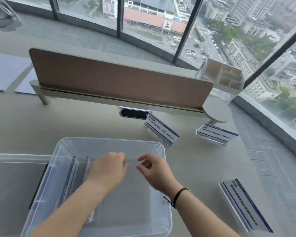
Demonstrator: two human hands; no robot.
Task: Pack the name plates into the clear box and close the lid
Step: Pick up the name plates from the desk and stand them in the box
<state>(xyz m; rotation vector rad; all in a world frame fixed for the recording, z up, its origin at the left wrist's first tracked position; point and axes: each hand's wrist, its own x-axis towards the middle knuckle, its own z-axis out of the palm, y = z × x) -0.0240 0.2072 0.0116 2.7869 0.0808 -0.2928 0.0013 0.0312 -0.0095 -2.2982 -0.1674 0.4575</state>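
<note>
The clear box (162, 170) stands open at the front of the desk. Several name plates (73, 171) stand on edge along its left side. My left hand (109, 166) reaches into the box, its fingers curled over the top edge of the innermost name plate (91, 218). My right hand (155, 169) hovers over the middle of the box with fingers apart and nothing in it. Outside the box lie three blue-and-white name plates: one behind it (161, 130), one at the far right (216, 134), one at the near right (244, 206). The clear lid (15, 159) lies flat to the box's left.
A brown desk divider (120, 81) runs across the back, with a cable slot (133, 113) under it. A white compartment organiser (224, 76) sits at the back right. Grey sheets (5, 71) lie at the far left. Windows border the desk's right side.
</note>
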